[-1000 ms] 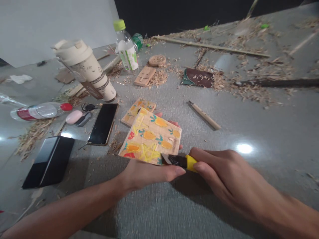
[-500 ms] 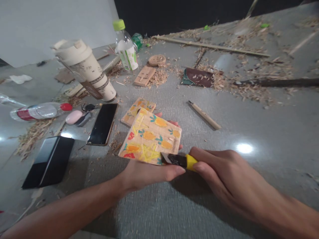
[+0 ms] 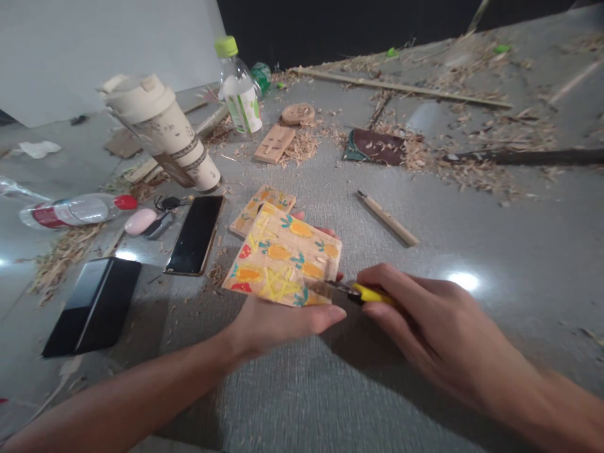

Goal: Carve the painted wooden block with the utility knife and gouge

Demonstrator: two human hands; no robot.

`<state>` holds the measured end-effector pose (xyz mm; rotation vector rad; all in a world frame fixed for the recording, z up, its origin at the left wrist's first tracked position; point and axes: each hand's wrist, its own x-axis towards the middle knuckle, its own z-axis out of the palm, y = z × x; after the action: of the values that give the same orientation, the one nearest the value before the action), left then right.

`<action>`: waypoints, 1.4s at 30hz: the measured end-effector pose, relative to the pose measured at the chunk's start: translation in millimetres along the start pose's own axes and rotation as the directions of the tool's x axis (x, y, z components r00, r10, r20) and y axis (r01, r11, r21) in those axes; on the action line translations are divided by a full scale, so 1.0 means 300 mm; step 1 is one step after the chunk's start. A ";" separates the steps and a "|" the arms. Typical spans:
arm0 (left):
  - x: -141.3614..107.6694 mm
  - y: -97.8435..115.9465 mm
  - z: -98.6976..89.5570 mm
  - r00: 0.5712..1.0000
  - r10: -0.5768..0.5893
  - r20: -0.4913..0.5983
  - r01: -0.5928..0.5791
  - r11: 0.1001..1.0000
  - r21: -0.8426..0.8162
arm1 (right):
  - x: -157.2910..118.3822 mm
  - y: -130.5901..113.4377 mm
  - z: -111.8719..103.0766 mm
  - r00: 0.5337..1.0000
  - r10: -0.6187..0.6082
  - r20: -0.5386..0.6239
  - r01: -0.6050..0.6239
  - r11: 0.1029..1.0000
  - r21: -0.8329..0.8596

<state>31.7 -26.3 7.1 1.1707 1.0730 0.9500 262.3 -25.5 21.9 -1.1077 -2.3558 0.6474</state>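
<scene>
Right hand (image 3: 431, 324) closed around knife (image 3: 372, 294)

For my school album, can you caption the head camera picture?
Left hand holding a painted board, right hand holding a yellow knife at the board's edge.

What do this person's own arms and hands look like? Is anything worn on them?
They are human and bare. The left hand and right hand wear no gloves, and each grip is simply fingers and thumb. No sleeve, watch or bracelet shows on the left forearm or right forearm. Rings can't be ruled out; some fingers are hidden.
</scene>
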 end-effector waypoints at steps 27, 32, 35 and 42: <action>0.054 -0.018 -0.093 0.958 -0.009 0.287 0.018 0.999 -0.029 | -0.016 0.000 -0.002 1.000 -0.004 0.028 0.002 0.997 0.078; 0.033 0.012 -0.078 0.972 -0.024 0.236 0.084 0.965 -0.247 | -0.018 0.002 -0.006 0.998 -0.039 0.054 0.031 0.990 0.136; 0.028 0.011 -0.087 0.970 -0.002 0.242 0.078 0.949 -0.304 | -0.012 0.002 -0.007 0.996 -0.043 0.081 0.031 0.990 0.141; 0.045 -0.028 -0.103 0.942 0.045 0.332 0.107 0.899 -0.425 | -0.007 0.010 0.006 0.996 -0.069 0.051 0.060 0.985 0.163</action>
<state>5.2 -7.7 -5.0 0.8914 0.5601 0.8706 264.1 -25.9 18.3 -0.9502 -2.3288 0.8399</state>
